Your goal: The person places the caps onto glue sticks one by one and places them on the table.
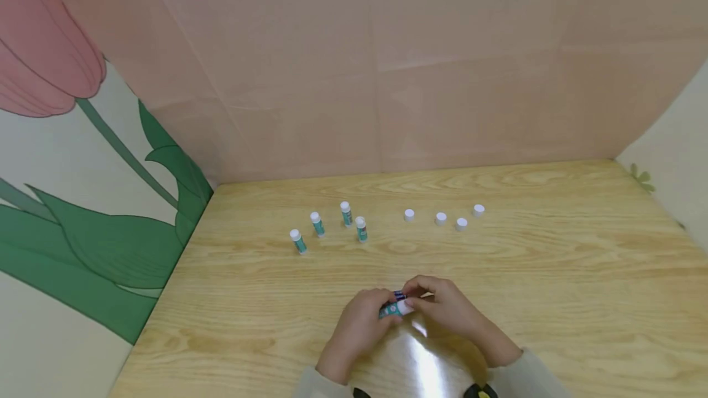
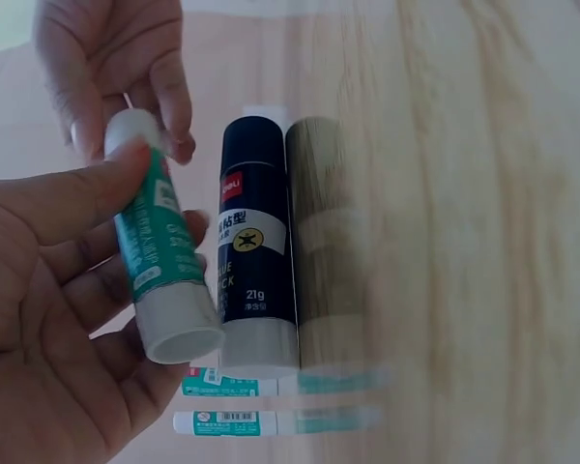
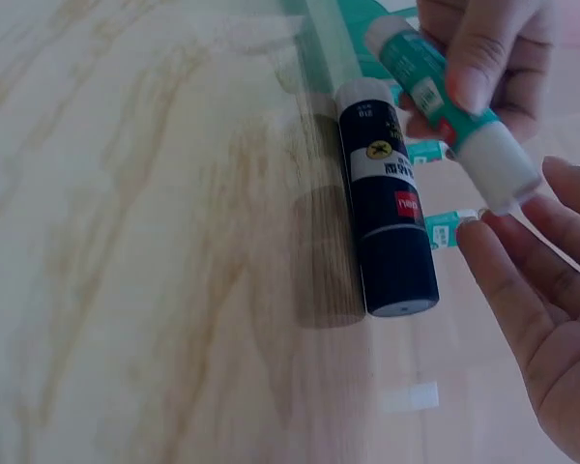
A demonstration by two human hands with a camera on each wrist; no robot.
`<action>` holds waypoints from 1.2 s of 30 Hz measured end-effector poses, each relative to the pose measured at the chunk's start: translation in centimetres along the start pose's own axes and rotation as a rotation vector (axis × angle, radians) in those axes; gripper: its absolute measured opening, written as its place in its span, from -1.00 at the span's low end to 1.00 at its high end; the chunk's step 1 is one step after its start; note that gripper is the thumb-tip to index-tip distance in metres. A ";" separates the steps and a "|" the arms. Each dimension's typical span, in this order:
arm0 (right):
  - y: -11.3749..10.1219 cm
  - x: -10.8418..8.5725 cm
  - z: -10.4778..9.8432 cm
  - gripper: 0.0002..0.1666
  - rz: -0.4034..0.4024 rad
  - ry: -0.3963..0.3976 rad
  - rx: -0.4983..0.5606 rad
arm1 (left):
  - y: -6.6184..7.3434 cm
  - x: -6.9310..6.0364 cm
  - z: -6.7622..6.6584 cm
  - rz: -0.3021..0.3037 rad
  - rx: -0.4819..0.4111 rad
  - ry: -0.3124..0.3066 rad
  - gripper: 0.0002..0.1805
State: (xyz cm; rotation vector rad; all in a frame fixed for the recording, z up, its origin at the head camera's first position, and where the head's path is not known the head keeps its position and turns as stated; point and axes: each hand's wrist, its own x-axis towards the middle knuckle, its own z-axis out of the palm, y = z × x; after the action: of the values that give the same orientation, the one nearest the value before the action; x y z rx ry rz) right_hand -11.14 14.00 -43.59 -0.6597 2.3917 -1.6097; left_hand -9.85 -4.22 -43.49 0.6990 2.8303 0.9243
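Observation:
My left hand grips a green glue stick with white ends, its thumb pressed along the side near the top. Around the stick's far white end is my right hand. Its fingers are spread and gently bent, with the fingertips close beside that end; whether they touch it I cannot tell. A larger dark blue glue stick, marked 21g, lies on its side on the table just beyond the green one. In the head view the hands hide most of this dark stick.
Several green glue sticks with white tops, one of them a glue stick, stand upright at mid-table, left of centre. To their right are several small white caps. The glossy wooden table meets a pink backdrop at the back.

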 end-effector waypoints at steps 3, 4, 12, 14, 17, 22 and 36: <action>0.2 -0.1 -0.2 -0.84 0.005 0.014 -0.013 | 0.1 -0.1 0.0 -0.011 -0.004 -0.053 -0.83; 0.3 -0.1 -0.3 -0.84 0.007 0.018 -0.016 | 0.2 -0.1 0.0 -0.015 -0.005 -0.068 -0.83; 0.6 -0.4 -0.7 -0.82 0.000 0.017 -0.036 | 0.2 -0.4 0.2 -0.032 0.038 -0.122 -0.77; 0.6 -0.5 -0.8 -0.82 0.016 0.020 -0.040 | 0.1 -0.4 0.3 -0.030 0.044 -0.131 -0.77; 0.5 -0.6 -1.1 -0.81 0.018 0.020 -0.057 | 0.1 -0.3 0.4 -0.028 0.063 -0.143 -0.77; 0.6 -0.7 -1.8 -0.79 0.022 0.032 -0.096 | 0.0 -0.2 0.5 -0.028 0.095 -0.160 -0.77; 1.6 -0.7 -3.1 -0.82 0.054 0.116 -0.171 | 0.3 0.0 0.4 -0.028 0.131 -0.207 -0.76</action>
State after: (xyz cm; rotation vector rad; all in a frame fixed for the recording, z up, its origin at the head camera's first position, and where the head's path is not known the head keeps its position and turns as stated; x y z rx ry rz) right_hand -12.13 17.40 -43.93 -0.5387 2.6283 -1.4725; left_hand -9.67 -3.83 -43.64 0.7207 2.7262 0.6267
